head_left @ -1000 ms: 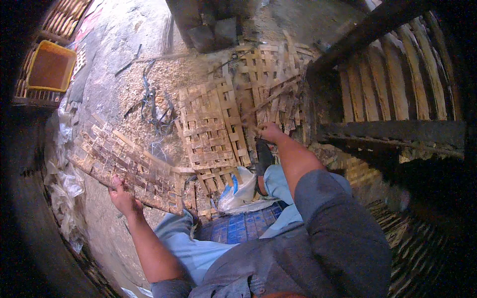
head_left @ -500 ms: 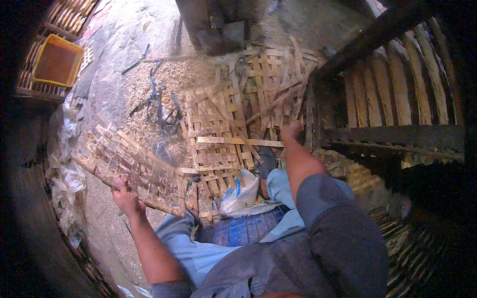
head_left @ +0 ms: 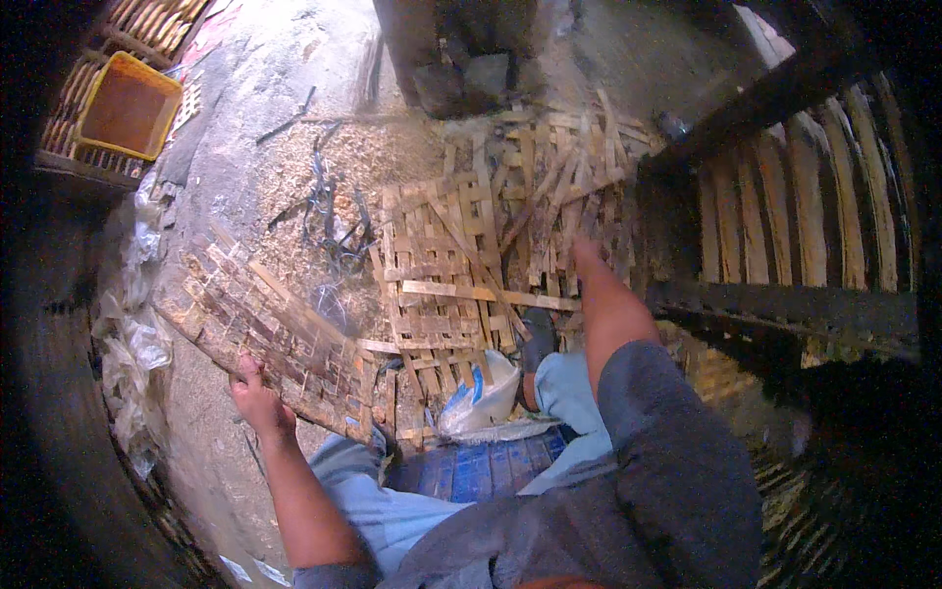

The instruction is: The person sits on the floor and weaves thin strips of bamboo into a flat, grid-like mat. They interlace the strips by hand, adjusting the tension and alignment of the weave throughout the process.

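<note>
Grey floor (head_left: 221, 187): pale shavings (head_left: 378, 142), 1 dark strap tangle (head_left: 324, 201) over them, woven slat panels (head_left: 432, 260), crumpled clear plastic (head_left: 142, 358) at left.

Floor (head_left: 235, 137) beyond left hand (head_left: 261, 401) bright, glare-washed. Right hand (head_left: 591, 259) blurred; right of it, dark and grainy. Outer edges bow.

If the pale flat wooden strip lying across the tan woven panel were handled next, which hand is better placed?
Probably the right hand: it is nearer the pale flat wooden strip, while the left hand grips the weathered brown woven-slat panel.
</note>
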Demonstrator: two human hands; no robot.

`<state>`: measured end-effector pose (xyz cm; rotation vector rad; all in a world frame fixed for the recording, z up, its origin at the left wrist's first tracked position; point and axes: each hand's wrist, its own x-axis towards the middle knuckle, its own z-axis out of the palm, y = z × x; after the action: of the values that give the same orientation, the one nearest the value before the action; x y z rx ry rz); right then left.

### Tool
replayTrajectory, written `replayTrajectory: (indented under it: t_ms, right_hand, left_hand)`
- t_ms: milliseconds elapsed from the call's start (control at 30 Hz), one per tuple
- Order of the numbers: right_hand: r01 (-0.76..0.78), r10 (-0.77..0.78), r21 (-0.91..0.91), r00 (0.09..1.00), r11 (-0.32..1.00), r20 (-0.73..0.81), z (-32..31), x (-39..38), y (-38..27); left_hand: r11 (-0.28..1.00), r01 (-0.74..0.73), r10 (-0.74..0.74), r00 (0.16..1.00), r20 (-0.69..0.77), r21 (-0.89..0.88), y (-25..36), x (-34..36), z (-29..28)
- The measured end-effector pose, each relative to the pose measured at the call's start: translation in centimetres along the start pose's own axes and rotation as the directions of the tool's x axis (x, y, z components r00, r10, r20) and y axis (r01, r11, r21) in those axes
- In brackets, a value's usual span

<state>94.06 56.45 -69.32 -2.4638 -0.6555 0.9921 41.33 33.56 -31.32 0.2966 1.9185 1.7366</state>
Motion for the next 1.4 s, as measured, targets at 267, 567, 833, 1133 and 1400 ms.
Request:
replayTrajectory:
  t_ms: [267,567,833,1133,1400]
  right_hand:
    - [-0.086,-0.125,0.453,0.901,0.888,0.416,0.2,-3.6,0.1]
    - [-0.493,-0.179,0.612,0.67,0.618,0.721,-5.4,-21.8,-1.8]
    - [-0.227,-0.114,0.344,0.662,0.911,0.74,-7.3,-28.1,-1.2]
    - [0.549,-0.227,-0.655,0.828,0.519,0.513,-2.9,-8.4,5.0]
    - [0.175,-0.166,-0.547,0.984,0.818,0.067,-3.5,-4.8,1.7]
  left_hand:
    - [0.999,0.021,-0.021,0.999,0.029,-0.025,-3.1,2.5,-3.6]
    - [0.993,-0.084,0.091,0.992,0.083,-0.087,-2.0,1.2,-3.8]
    - [0.991,-0.122,0.132,0.971,0.2,-0.063,0.1,-0.6,-5.8]
    - [0.987,-0.11,0.095,0.987,0.133,0.115,-0.2,-0.5,-4.2]
    - [0.999,0.032,-0.032,0.999,-0.004,-0.029,-0.9,0.1,-3.2]
